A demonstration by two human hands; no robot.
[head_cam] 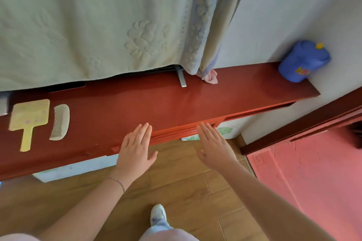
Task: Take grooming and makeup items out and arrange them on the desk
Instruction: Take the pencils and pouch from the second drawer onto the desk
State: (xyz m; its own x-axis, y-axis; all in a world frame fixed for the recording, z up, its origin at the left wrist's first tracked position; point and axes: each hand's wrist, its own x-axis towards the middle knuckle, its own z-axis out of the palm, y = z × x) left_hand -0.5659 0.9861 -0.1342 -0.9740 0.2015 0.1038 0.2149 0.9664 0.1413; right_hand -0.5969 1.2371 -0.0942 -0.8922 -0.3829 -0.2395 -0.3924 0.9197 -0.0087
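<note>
A yellow hand mirror (pixel 27 119) lies flat on the left of the red desk (pixel 156 101), with a pale comb (pixel 59 122) right beside it. My left hand (pixel 135 152) is held flat with straight fingers at the desk's front edge, fingertips over the red drawer front (pixel 172 133). My right hand (pixel 214 146) is also flat and empty, its fingertips at the same drawer front further right. Neither hand holds anything.
A pale embossed cloth (pixel 98 25) hangs over something at the back of the desk, with a grey stand foot (pixel 181 78) showing under it. A blue container (pixel 302 61) stands at the desk's right end. A pink bed (pixel 313 172) lies to the right, wooden floor below.
</note>
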